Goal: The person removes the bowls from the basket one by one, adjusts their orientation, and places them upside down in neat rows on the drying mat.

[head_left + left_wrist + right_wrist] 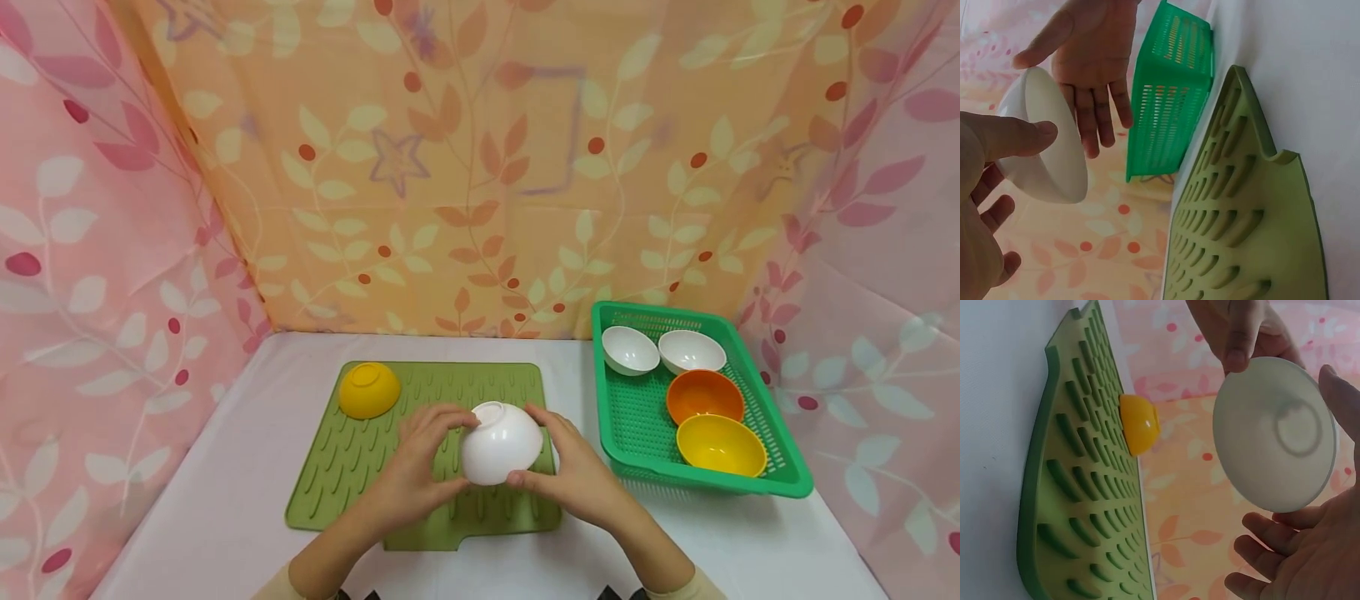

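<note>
A white bowl [501, 446] is held above the green drying mat [322, 492], tilted with its foot ring up and its opening turned down toward the wrists. My left hand [420, 467] pinches it from the left, thumb over the rim inside the bowl [1054, 144] and fingers behind it. From the other side my right hand [573, 471] holds the bowl between thumb and index finger, its other fingers spread in the right wrist view. A yellow bowl [369, 390] lies upside down at the mat's back left corner.
To the right stands a green basket [783, 442] with two white bowls [630, 350], an orange bowl [705, 397] and a yellow bowl [722, 446], all leaning with openings up. Flowered curtains [480, 167] enclose the white table [217, 467] at the back and sides.
</note>
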Action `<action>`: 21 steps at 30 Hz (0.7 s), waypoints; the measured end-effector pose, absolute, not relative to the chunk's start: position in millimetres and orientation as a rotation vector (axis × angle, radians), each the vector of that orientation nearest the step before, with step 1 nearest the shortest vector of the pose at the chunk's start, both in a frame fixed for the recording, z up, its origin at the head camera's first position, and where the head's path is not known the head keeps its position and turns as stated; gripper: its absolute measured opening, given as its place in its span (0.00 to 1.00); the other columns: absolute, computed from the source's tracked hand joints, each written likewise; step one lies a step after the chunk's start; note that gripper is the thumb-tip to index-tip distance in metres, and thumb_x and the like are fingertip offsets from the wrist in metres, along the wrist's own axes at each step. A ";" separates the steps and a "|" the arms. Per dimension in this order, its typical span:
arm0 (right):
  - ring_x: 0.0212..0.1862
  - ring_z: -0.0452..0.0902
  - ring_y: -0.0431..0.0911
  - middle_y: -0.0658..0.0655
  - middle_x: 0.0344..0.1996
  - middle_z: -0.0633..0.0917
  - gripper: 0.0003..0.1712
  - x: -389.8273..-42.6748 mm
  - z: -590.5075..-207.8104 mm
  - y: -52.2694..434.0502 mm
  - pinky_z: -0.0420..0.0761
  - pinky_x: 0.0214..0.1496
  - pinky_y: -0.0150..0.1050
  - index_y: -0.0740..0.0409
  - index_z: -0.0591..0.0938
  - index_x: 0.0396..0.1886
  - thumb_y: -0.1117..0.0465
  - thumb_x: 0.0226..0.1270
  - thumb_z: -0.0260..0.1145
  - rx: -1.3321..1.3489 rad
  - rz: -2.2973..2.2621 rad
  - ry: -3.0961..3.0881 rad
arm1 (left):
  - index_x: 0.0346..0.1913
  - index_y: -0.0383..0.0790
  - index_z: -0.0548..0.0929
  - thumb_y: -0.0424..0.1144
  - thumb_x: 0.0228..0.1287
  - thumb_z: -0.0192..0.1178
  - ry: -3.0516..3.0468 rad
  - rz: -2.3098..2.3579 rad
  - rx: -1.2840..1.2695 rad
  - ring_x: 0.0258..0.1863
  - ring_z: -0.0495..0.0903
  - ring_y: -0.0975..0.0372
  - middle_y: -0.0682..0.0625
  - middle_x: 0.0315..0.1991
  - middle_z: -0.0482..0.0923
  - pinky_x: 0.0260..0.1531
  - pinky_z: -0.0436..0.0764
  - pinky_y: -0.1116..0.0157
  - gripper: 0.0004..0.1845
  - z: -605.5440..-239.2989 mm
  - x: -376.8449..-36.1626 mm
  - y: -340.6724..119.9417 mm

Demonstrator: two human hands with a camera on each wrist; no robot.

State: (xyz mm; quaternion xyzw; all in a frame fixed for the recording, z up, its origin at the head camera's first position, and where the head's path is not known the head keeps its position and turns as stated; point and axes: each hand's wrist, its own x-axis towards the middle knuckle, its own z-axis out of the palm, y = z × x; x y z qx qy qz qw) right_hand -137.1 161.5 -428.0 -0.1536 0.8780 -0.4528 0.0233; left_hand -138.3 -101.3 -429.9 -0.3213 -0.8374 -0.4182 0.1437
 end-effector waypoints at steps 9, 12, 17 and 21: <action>0.73 0.66 0.56 0.52 0.71 0.71 0.57 -139.0 -432.0 162.5 0.68 0.67 0.70 0.38 0.67 0.76 0.40 0.45 0.85 -0.516 -1.466 2.648 | 0.61 0.55 0.77 0.31 0.41 0.84 -2.347 -1.022 -1.054 0.67 0.65 0.58 0.60 0.63 0.72 0.65 0.55 0.45 0.41 -431.1 -140.7 -104.6; 0.73 0.66 0.55 0.51 0.71 0.71 0.57 -140.8 -434.7 162.5 0.68 0.67 0.70 0.38 0.68 0.75 0.41 0.44 0.86 -0.551 -1.509 2.641 | 0.61 0.55 0.76 0.31 0.42 0.84 -2.333 -1.000 -1.073 0.67 0.66 0.59 0.61 0.64 0.72 0.66 0.55 0.48 0.41 -430.3 -140.6 -105.0; 0.70 0.69 0.53 0.50 0.67 0.76 0.53 -145.3 -439.0 162.2 0.62 0.69 0.73 0.40 0.70 0.73 0.47 0.47 0.86 -0.569 -1.661 2.584 | 0.71 0.57 0.70 0.36 0.44 0.84 -2.437 -1.078 -0.978 0.72 0.62 0.54 0.57 0.72 0.67 0.69 0.54 0.42 0.50 -428.6 -140.4 -106.6; 0.68 0.70 0.52 0.49 0.64 0.78 0.51 -148.6 -443.0 161.2 0.57 0.70 0.75 0.40 0.71 0.72 0.52 0.48 0.85 -0.590 -1.770 2.542 | 0.77 0.67 0.61 0.50 0.44 0.83 -2.656 -1.302 -0.754 0.76 0.57 0.52 0.59 0.76 0.61 0.70 0.58 0.34 0.56 -429.2 -142.1 -108.6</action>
